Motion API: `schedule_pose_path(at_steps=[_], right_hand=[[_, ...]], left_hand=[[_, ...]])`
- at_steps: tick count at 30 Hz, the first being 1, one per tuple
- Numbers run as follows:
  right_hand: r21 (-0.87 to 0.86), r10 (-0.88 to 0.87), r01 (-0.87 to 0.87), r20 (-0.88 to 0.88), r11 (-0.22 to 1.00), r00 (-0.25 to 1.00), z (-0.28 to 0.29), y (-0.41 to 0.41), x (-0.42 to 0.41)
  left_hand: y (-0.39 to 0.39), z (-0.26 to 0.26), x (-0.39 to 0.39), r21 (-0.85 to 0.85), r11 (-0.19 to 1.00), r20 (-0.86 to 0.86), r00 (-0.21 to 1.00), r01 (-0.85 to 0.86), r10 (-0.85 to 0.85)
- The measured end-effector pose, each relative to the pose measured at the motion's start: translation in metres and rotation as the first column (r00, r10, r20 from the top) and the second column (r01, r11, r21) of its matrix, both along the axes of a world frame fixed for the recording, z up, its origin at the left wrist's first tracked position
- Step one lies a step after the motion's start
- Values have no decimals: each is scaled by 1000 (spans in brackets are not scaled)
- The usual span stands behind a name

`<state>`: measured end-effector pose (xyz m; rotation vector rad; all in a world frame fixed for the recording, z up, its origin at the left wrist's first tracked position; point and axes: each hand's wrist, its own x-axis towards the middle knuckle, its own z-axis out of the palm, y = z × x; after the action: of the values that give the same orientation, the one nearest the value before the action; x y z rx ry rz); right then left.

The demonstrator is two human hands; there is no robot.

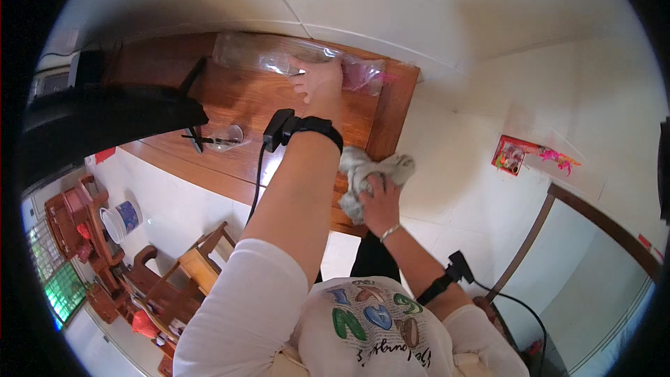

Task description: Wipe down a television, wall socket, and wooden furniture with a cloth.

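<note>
My left hand (pixel 316 79) reaches across a brown wooden cabinet top (pixel 251 94) to its wall side. Its fingers are spread at a clear plastic bag (pixel 246 55) that lies along the back edge. The palm side is hidden, and the hand seems to touch the bag without a visible grip. Bunched under my right hand (pixel 381 201) is a grey-white cloth (pixel 357 167), with my fingers curled into it. The cloth rests at the right front corner of the cabinet top, partly over its edge.
A dark flat screen (pixel 120 115) on splayed feet stands at the left. Near it a clear plastic cup (pixel 230 136) lies beside a dark stick. Wooden chairs (pixel 201 267) and a white bucket (pixel 116 222) stand on the floor at left. A wall shelf (pixel 510 154) hangs at right.
</note>
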<state>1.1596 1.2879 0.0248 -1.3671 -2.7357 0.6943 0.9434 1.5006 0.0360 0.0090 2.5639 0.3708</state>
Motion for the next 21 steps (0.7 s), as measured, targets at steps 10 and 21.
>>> schedule_pose_path(at_steps=[10, 21], right_hand=[[-429, -430, 210, -516, 878, 741, -16, 32, 93], [-796, -759, 89, -528, 598, 382, 41, 167, 52]], left_hand=[[-76, -19, 2, 384, 912, -40, 990, 143, -138], [-280, 6, 3, 351, 816, 43, 863, 459, -504]])
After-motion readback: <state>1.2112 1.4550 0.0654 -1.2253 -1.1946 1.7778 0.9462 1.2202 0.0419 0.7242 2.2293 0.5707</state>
